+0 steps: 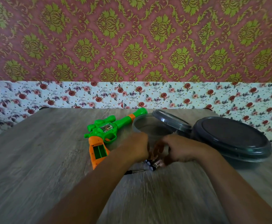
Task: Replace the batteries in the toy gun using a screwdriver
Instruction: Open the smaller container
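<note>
1. Table — grey wood-grain top, carrying every item listed below.
2. Toy gun — green body with an orange grip, lying on its side at the middle of the table; barrel points to the far right, grip lies toward the near left. A rectangular opening in the grip shows a green interior.
3. Batteries — small cylinders with dark ends, lying on the table just right of the gun's grip, beneath the two hands. Blur makes the count uncertain; there appear to be two or three.
4. Screwdriver — thin metal shaft with a dark handle, flat on the table just near of the batteries, partly hidden by the left forearm.
5. Left hand — back facing up, fingers bent downward over the batteries; whether it holds anything cannot be told.
6. Right hand — close beside the left, fingers curled down to a pale-labelled battery at its fingertips; blurred, so the grip cannot be confirmed.
7. Clear round container — just beyond the hands, with a dark-rimmed lid leaning against its far right edge.
8. Dark round container — lidded, at the right of the table.
</note>
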`<state>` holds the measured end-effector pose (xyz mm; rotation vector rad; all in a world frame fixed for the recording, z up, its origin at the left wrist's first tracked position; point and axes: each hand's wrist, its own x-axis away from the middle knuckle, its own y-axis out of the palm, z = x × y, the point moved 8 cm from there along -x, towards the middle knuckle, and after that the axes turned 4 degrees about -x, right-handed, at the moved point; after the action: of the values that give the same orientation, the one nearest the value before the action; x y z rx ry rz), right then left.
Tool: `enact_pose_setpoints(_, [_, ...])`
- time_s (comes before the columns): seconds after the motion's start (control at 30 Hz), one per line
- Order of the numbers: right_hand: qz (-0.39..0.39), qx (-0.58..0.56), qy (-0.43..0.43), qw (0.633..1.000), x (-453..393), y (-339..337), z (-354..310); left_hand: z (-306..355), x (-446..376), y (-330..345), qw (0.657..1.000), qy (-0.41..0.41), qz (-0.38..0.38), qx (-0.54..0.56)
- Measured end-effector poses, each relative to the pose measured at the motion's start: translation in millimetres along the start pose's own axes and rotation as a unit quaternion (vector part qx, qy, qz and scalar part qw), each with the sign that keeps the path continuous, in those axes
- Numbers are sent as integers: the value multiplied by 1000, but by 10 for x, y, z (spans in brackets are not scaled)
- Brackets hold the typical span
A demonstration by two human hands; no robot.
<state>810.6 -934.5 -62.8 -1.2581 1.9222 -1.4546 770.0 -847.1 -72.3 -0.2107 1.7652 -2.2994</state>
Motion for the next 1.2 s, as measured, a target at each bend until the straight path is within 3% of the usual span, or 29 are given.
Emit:
enact_pose_setpoints(0.83, [-76,16,66,995,101,139,97,223,44,145,999,2,-18,43])
enact_pose_setpoints(1.2, [-93,-35,69,993,128,146,78,197,113,46,995,-11,-94,42])
